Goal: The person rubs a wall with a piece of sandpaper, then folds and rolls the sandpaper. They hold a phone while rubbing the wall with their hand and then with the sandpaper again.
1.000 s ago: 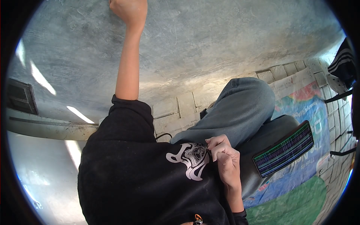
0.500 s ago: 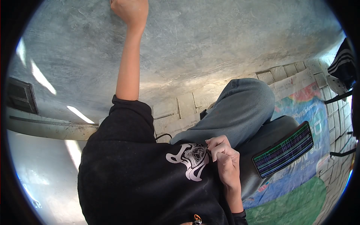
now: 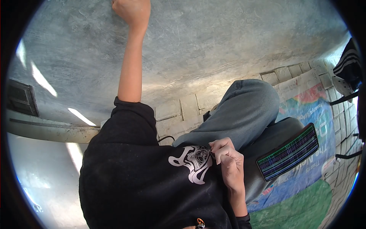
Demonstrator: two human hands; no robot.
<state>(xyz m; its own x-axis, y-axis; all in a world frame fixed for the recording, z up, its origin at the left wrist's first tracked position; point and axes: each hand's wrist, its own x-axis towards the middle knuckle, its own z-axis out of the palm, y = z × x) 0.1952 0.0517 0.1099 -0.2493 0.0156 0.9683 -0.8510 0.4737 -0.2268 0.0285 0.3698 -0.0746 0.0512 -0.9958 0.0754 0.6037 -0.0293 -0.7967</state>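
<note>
My left hand (image 3: 133, 10) is raised at the top edge against the grey surface, on a stretched-out bare forearm. Its fingers curl into a fist, partly cut off by the frame, and whatever may be in it is hidden. In front of the black shirt (image 3: 141, 179), my right hand (image 3: 228, 158) is closed in a pinch beside the pale print (image 3: 196, 160). What lies between those fingertips is too small to make out. A phone (image 3: 288, 152) with a coloured, striped screen rests on my leg (image 3: 244, 110), to the right of that hand.
A printed banner sheet (image 3: 326, 141) with blue and green areas covers part of the paved floor (image 3: 190, 107). At the far right are thin dark legs (image 3: 345, 99) and a dark striped cloth (image 3: 349, 63). A dark framed panel (image 3: 23, 97) is at the left.
</note>
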